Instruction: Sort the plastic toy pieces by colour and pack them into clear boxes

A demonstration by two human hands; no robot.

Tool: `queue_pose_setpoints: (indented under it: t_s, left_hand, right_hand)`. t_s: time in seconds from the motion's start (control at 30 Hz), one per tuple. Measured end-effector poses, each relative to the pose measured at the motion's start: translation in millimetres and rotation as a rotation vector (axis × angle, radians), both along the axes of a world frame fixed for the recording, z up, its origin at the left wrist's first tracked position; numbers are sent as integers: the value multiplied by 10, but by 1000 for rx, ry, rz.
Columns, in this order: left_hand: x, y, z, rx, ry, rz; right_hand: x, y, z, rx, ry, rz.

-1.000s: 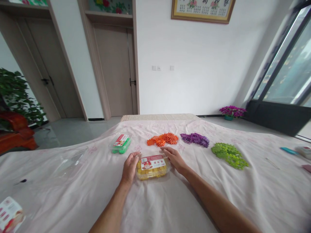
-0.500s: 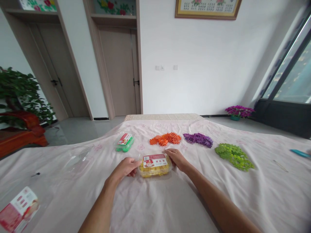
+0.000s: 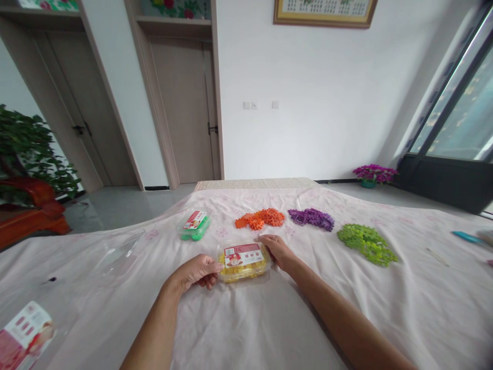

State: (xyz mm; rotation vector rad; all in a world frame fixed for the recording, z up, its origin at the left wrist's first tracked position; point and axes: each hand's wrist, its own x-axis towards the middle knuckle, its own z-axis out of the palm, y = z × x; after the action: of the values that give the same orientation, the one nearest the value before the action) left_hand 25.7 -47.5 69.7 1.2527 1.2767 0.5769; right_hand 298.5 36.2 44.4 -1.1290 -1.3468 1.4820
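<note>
A clear plastic box (image 3: 243,261) with a red and white label sits on the pale cloth, yellow pieces showing through its walls. My left hand (image 3: 197,271) pinches the box's left end, thumb on the rim. At the far right corner my right hand (image 3: 278,251) grips the other end, its fingertips partly hidden. Behind the box lies a pile of orange pieces (image 3: 260,219), with purple pieces (image 3: 311,219) to its right. Lime green pieces (image 3: 366,244) are spread farther right. A second clear box (image 3: 194,225) holds green pieces, left of the orange pile.
A clear lid or tray (image 3: 118,255) lies on the left of the cloth. Nearer, a labelled transparent package (image 3: 27,331) reaches the frame's edge. On the right are a thin stick (image 3: 437,257) and a blue object (image 3: 468,238).
The view has shifted slightly, moving the scene a little left. Both hands stay on the ends of the box of yellow pieces, which remains on the cloth.
</note>
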Motion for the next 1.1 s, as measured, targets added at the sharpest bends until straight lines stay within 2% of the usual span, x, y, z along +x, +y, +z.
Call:
queue_pose_setpoints:
  t_s: [0.37,0.53,0.7,0.93,1.1]
  left_hand:
    - [-3,23,-64,-5,-41,43]
    - [19,39,-98,-18,-99,119]
    - [-15,47,-84,47,-202,160]
    - [-375,17,-18,114,-303,378]
    - [-594,46,-106,152,-434,557]
  right_hand:
    - [1,3,-29,-31,14,-28]
    - [59,24,-82,0,94,-19]
    - [139,35,-97,-40,200,4]
    - [147,23,-147,0,189,64]
    - [143,18,-152,27,161,69]
